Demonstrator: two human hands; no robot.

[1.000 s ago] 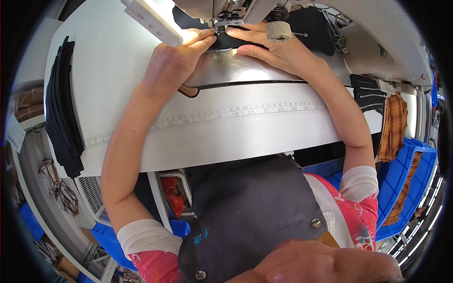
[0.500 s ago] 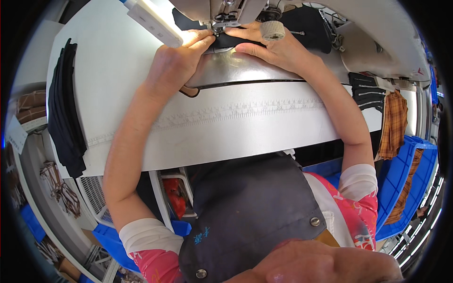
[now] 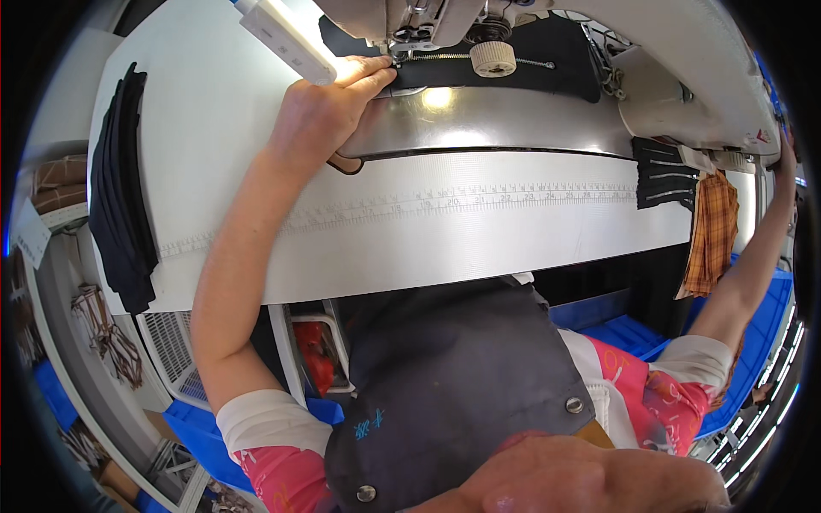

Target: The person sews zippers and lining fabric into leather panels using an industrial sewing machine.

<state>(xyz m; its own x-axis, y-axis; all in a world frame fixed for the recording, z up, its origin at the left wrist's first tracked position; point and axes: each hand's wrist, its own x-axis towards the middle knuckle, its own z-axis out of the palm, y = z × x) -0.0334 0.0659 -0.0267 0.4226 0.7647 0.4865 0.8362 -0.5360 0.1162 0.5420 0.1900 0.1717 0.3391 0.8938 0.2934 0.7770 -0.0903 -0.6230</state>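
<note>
My left hand (image 3: 321, 111) lies on the black cloth (image 3: 564, 43) at the sewing machine (image 3: 684, 51), fingers stretched out and tips beside the presser foot (image 3: 412, 44). A metal zipper (image 3: 449, 56) runs across that cloth to the right, behind the machine's knurled round knob (image 3: 493, 59). Far off to the right, my right hand (image 3: 787, 152) reaches to the end of the machine head; its fingers are too small and hidden to make out.
A stack of black cloth pieces (image 3: 120, 192) hangs over the table's left edge. On the right lie black zipper pieces (image 3: 663, 171) and orange plaid cloth (image 3: 711, 231), with a blue bin (image 3: 770, 316) below. A white lamp (image 3: 286, 38) juts over the table (image 3: 479, 235).
My right hand has left the black cloth and swung far right to the machine's end, uncovering the zipper. My left hand stays by the presser foot.
</note>
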